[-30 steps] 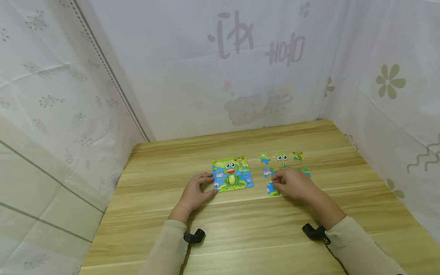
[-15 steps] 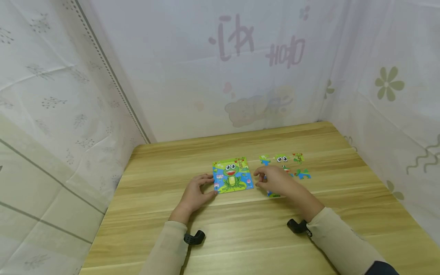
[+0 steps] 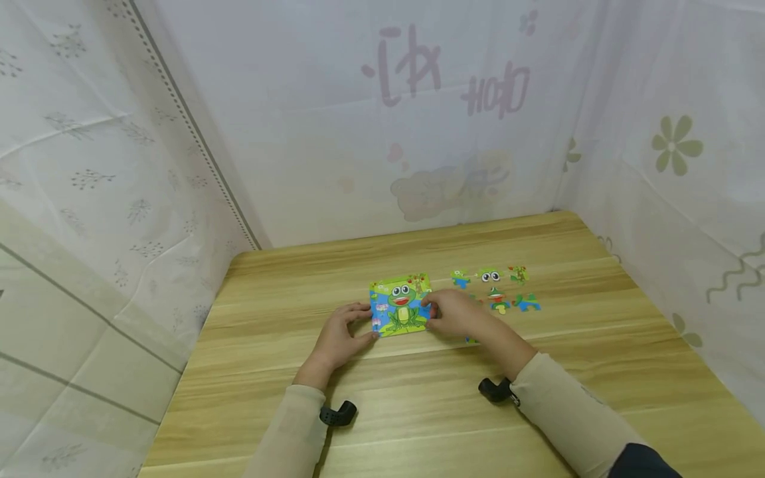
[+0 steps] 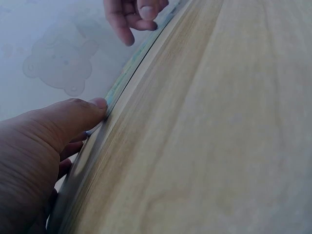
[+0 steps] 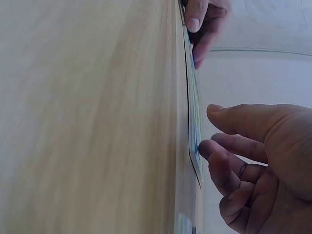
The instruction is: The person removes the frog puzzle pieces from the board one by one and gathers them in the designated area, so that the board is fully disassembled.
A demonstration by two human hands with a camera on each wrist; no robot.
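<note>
On the table lies a flat square frog picture board (image 3: 402, 304), green and blue. The left hand (image 3: 337, 338) rests at its left side, with the thumb near the lower left corner and the fingers along the left edge. The right hand (image 3: 457, 313) is at the opposite edge, covering a bit of the picture there. In the right wrist view the right hand (image 5: 258, 161) has loosely bent fingers, a gap between thumb and index, and nothing seen between them. A fingertip is close to or touching the board's edge (image 5: 192, 107).
Right of the board lie several loose jigsaw pieces, including an eyes piece (image 3: 490, 275), a mouth piece (image 3: 499, 302) and a tree piece (image 3: 518, 273). Others are partly hidden by the right hand. A patterned curtain (image 3: 335, 133) hangs behind the wooden table (image 3: 406, 425).
The right hand has moved left from the lower left loose piece to the board's right edge, uncovering the mouth piece. The left hand stays in place.
</note>
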